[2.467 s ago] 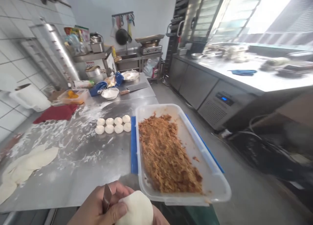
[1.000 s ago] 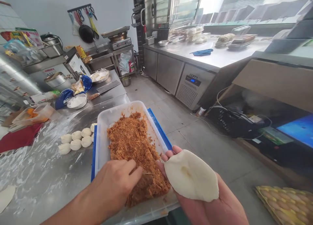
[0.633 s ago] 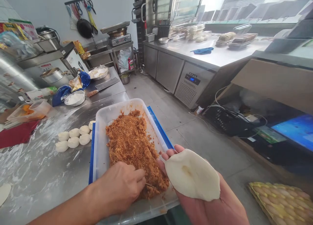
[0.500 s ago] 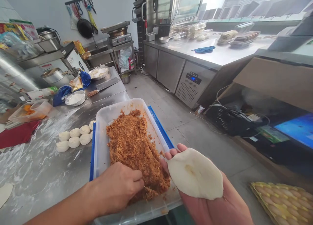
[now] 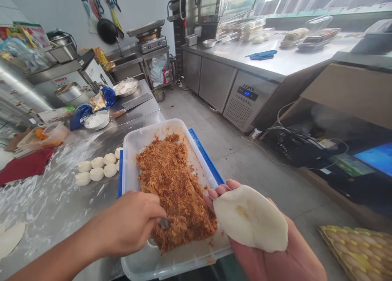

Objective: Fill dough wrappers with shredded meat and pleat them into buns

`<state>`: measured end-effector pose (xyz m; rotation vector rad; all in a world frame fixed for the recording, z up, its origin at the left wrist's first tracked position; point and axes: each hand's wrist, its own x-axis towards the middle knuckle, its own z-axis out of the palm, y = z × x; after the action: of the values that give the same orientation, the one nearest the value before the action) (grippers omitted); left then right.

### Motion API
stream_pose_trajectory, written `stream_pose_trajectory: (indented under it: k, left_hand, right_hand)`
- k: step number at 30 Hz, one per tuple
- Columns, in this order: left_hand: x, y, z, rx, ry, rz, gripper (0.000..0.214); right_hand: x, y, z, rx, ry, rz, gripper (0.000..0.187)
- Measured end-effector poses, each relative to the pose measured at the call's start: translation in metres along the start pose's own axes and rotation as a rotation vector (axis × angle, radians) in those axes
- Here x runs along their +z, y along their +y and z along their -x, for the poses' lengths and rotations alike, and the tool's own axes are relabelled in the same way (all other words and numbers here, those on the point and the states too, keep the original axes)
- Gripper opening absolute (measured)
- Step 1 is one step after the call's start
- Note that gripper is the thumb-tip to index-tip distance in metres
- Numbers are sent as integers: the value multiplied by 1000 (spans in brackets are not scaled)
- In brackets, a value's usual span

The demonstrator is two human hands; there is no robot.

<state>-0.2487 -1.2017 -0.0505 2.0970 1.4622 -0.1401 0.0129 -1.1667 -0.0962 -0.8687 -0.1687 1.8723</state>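
My left hand is closed around what looks like a metal spoon. Only a small bit of the spoon shows past the fingers, at the near left of the reddish-brown shredded filling. That filling lies heaped in a translucent plastic tub. To the right of the tub, my right hand is palm up, with a flat oval dough wrapper resting across the palm and fingers. A faint brown stain marks the wrapper's middle. Its fingertips curl up at the wrapper's far left edge.
Several pleated buns stand on the floured steel table left of the tub. Another dough wrapper lies at the left edge. Farther back are a cleaver and a bowl of flour. Egg trays sit low at right.
My left hand has shifted left and back across the filling, and a bit of metal now shows at its fingers. My right hand still supports the wrapper. The view has shifted slightly.
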Motion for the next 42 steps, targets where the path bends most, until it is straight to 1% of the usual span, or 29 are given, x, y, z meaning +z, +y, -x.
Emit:
stream_pose_trajectory:
  k: [2, 4, 7, 9, 12, 15, 20, 24, 26, 28, 30, 32, 33, 35, 37, 38, 40, 42]
  left_hand:
    - [11, 3, 0, -42, -14, -209, 24]
    - [23, 8, -1, -24, -65, -369, 25]
    - [35, 15, -2, 20, -126, -455, 27]
    - [35, 16, -4, 34, -167, -443, 25]
    - [28, 12, -6, 20, -203, -355, 19]
    - [21, 3, -6, 24, -165, -214, 13]
    - [20, -8, -4, 108, -116, 21, 25]
    - [13, -7, 0, 144, -91, 200, 28]
    - [4, -4, 4, 126, -74, 286, 27]
    - [-6, 1, 12, 78, -45, 351, 27]
    - [-17, 7, 20, 22, -4, 379, 28]
    - [-24, 13, 29, -30, 56, 361, 31]
    - [-26, 15, 33, -56, 115, 331, 32]
    - [-25, 20, 38, -91, 281, 243, 32]
    - [-15, 24, 39, -88, 455, 149, 28]
    - [-7, 25, 38, -68, 534, 93, 29]
    - [16, 28, 35, -40, 677, -41, 39]
    - [44, 31, 30, -67, 792, -190, 50]
  right_hand:
    - [2, 0, 0, 10, 43, 34, 44]
    - [3, 0, 2, 17, 62, 58, 46]
    - [3, 0, 4, -2, 23, 57, 45]
    - [2, 0, 4, -23, 0, 55, 44]
    - [2, 1, 4, -42, -22, 63, 44]
    - [3, 1, 3, -48, -41, 68, 45]
    - [5, 1, 4, -41, -76, 62, 48]
    - [5, 0, 6, -38, -72, 51, 50]
    - [7, -3, 8, -8, -47, 58, 53]
    - [11, -6, 10, 34, -10, 70, 57]
    - [17, -9, 11, 68, 20, 67, 58]
    - [24, -7, 10, 79, 18, 42, 54]
    - [28, -3, 9, 82, 9, 23, 51]
    - [36, 8, 6, 87, -4, -20, 45]
    - [45, 24, 3, 125, -20, -70, 43]
    - [48, 32, 2, 170, -67, -100, 41]
    - [55, 47, 0, 268, -156, -178, 39]
    - [59, 55, 1, 318, -194, -261, 38]
